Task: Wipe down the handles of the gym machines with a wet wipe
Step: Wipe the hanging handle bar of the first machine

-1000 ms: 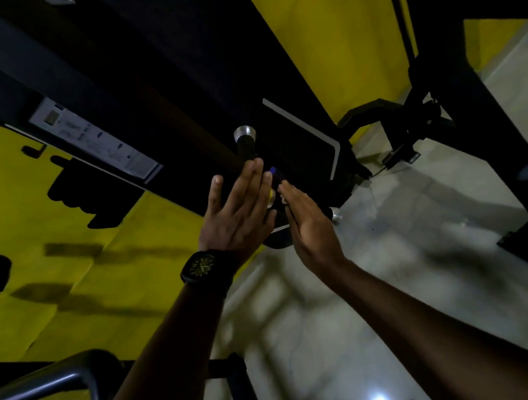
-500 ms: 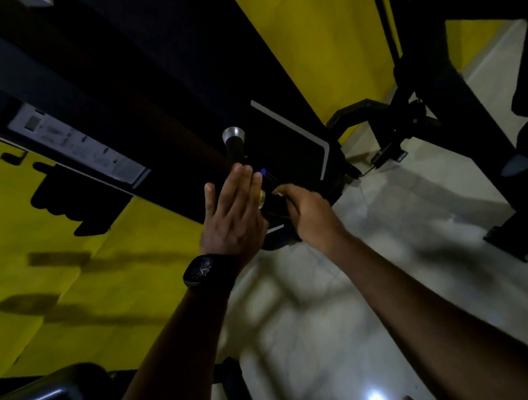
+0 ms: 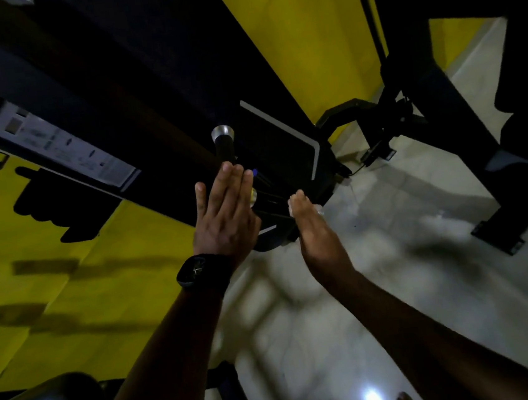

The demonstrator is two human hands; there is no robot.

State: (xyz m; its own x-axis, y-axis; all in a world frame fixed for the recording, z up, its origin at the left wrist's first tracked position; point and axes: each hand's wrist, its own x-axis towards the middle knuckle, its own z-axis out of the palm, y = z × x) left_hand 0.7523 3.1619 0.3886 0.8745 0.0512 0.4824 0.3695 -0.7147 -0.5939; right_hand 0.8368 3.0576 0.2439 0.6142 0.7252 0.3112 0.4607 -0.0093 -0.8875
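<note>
Apparently mid-wipe on the black handle (image 3: 224, 152) with the silver cap, jutting from the lower edge of the dark machine frame (image 3: 146, 82). Left hand (image 3: 225, 217) laid flat against its lower part, fingers straight; right hand (image 3: 316, 233) just beside, edge-on, fingers extended, gripping nothing plainly (possibly the wet wipe in the pale scrap (image 3: 319, 209) behind it; cannot tell). Next, probably: wrap the grip and draw toward the cap.

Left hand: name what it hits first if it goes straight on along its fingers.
Most likely the black handle with the silver end cap: the left hand has straight fingers pointing up along it, tips at its lower part. Depth is unclear, so they may already touch it.
</note>
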